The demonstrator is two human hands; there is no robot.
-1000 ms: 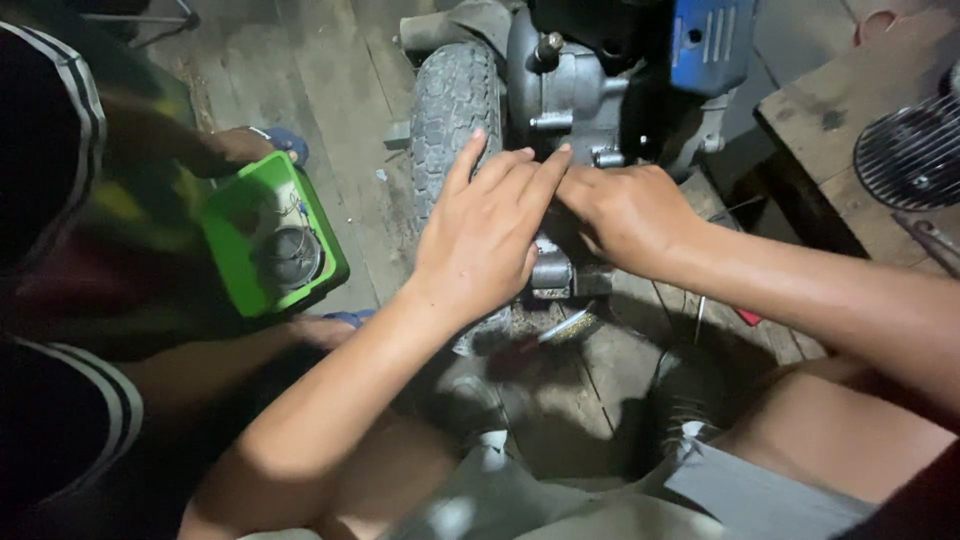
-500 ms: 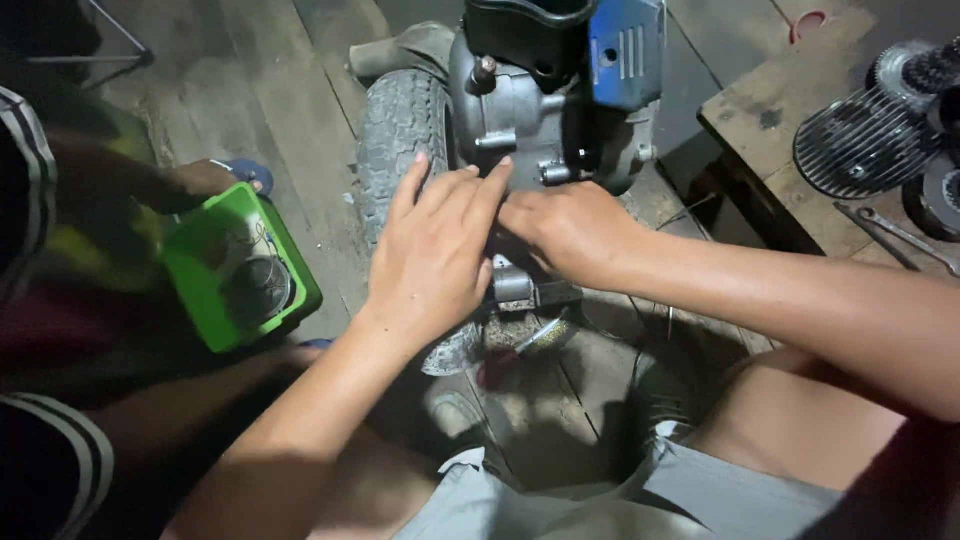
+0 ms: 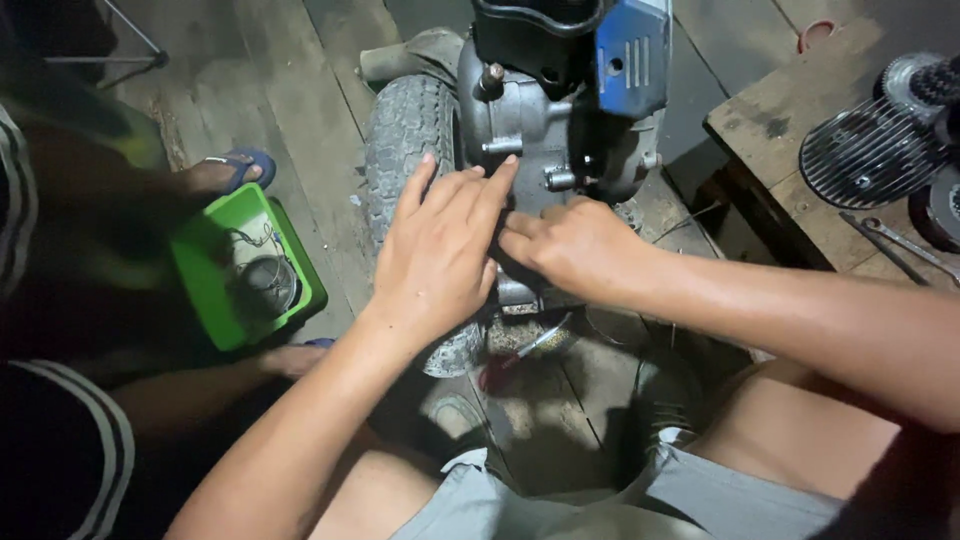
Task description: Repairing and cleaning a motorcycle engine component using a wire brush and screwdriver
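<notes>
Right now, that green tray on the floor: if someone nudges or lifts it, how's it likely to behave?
The green tray looks like thin plastic, so probably light and a bit flexible. It sits flat on the wooden floor, so likely slides rather than tips. The round metal part lying loose inside would probably shift or rattle if it is tilted.

Two hands, left hand (image 3: pixel 440 265) and right hand (image 3: pixel 575 250), on one engine (image 3: pixel 545 130). Left of the engine: one tyre (image 3: pixel 405 135), one green tub (image 3: pixel 215 275), one sandal (image 3: pixel 235 165). Right of the engine: two wrenches (image 3: pixel 895 240).
</notes>
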